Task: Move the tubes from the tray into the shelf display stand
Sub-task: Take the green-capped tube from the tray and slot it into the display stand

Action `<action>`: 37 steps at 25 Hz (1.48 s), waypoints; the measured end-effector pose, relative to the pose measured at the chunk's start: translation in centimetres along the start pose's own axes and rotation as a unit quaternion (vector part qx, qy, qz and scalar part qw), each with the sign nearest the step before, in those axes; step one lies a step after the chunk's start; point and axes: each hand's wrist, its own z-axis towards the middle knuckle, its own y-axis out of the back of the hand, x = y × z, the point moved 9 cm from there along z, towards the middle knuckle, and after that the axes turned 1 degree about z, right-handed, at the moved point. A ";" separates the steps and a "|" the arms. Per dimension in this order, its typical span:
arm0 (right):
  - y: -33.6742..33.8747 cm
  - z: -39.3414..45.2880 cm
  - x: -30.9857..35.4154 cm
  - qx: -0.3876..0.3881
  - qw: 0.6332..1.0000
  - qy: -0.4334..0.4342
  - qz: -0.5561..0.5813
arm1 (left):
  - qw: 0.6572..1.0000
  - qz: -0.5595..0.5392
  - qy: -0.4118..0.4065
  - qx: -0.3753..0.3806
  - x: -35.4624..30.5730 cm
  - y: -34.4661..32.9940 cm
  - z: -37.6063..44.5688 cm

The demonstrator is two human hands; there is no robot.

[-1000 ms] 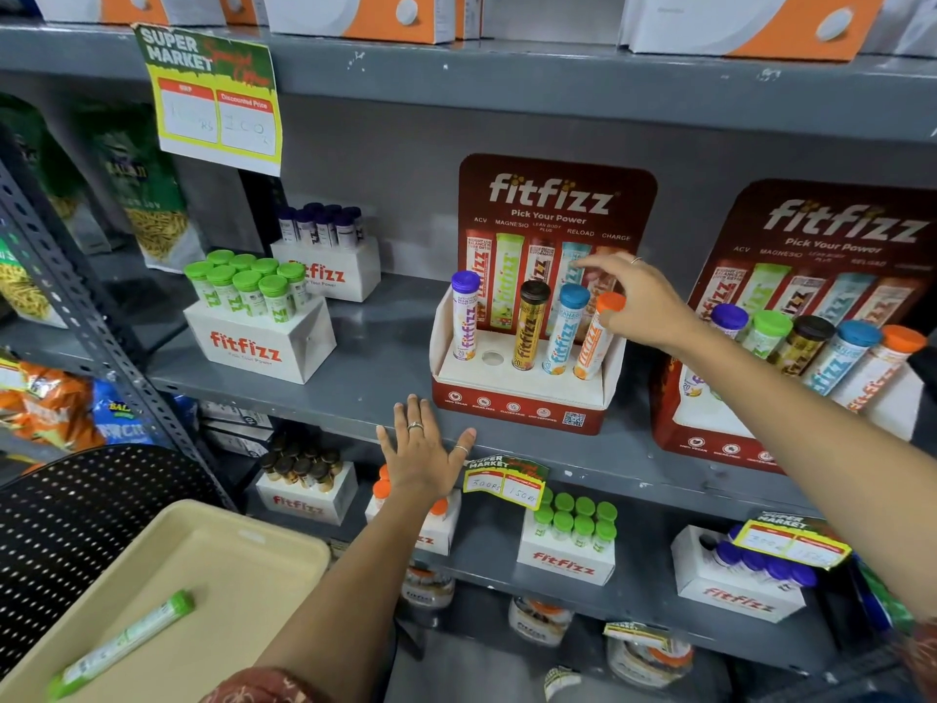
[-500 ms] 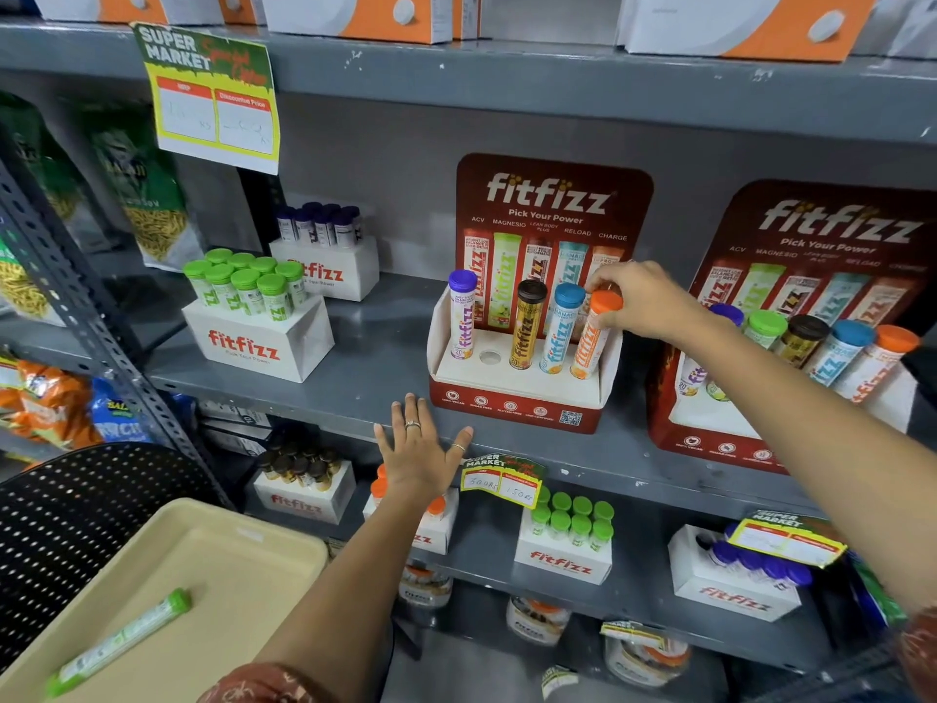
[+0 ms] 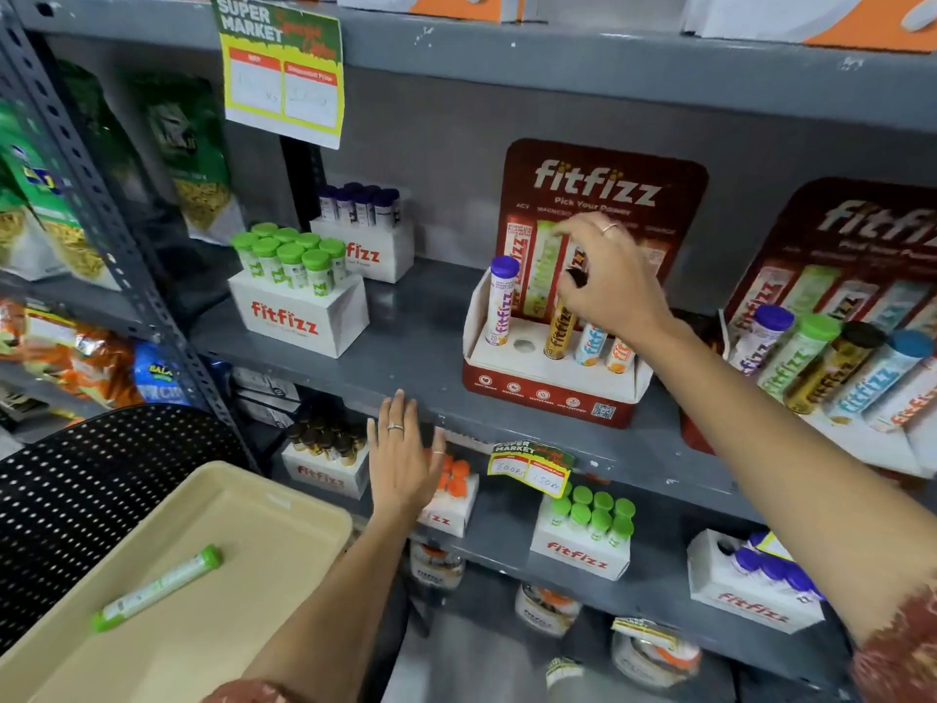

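1. Green-capped tube (image 3: 157,587) lies flat on the beige tray (image 3: 284,530), low and left, its cap end pointing up and right.
2. Left hand (image 3: 405,464) is nearer to it; fingers spread flat, holding nothing, by the shelf edge (image 3: 324,370).
3. Right hand (image 3: 608,286) hangs over the display stand (image 3: 547,393) with loose fingers, seemingly holding nothing.
4. One empty hole (image 3: 524,345) waits beside the purple-capped tube (image 3: 502,301); the tray has lots of open room.
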 end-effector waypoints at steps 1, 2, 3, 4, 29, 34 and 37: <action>-1.2 0.0 2.5 -0.009 0.999 0.040 0.005 | 1.000 0.000 0.007 -0.008 2.0 0.5 -0.7; -3.0 -0.2 5.2 -0.001 0.997 0.081 0.017 | 1.000 0.005 0.019 -0.004 4.5 0.6 -1.4; -5.3 -0.5 7.6 0.020 0.992 0.119 0.034 | 0.999 0.013 0.040 0.007 7.2 0.8 -2.2; -7.8 -0.9 9.9 0.052 0.986 0.149 0.049 | 0.997 0.022 0.068 0.025 10.0 0.8 -3.0; -53.0 -20.9 35.0 0.589 0.797 0.117 0.062 | 0.931 0.091 0.294 0.198 38.7 -5.3 -23.8; -52.6 -20.7 35.2 0.569 0.813 0.091 0.084 | 0.924 0.095 0.302 0.215 39.0 -5.7 -24.0; -50.2 -17.7 35.4 0.535 0.832 0.070 0.130 | 0.928 0.071 0.324 0.170 38.5 -4.0 -23.2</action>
